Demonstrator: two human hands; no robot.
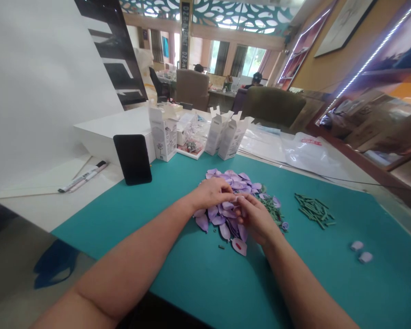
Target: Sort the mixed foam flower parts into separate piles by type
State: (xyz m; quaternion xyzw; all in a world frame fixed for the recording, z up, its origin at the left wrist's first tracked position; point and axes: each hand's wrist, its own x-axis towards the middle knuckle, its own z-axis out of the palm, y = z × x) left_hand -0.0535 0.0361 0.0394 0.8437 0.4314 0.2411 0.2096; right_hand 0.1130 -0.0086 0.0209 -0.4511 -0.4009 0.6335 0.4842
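Over a heap of purple petal-shaped pieces [221, 219], my left hand [212, 192] and my right hand [256, 217] meet fingertip to fingertip. Both are closed in a pinch on one small pale piece [239, 198], mostly hidden by the fingers; its exact kind I cannot make out. Just right of the heap, partly behind my right hand, lie small green pieces [276, 210]. One petal piece [239, 246] with a red spot lies at the heap's near edge, and a tiny dark green bit [221, 247] sits beside it.
Green sticks [315, 210] lie in a pile to the right, and two small pale lilac pieces [365, 257] sit nearer on the green mat [329, 283]. A black tablet-like panel [133, 160] stands at left. White boxes [231, 137] stand behind; two people sit farther back.
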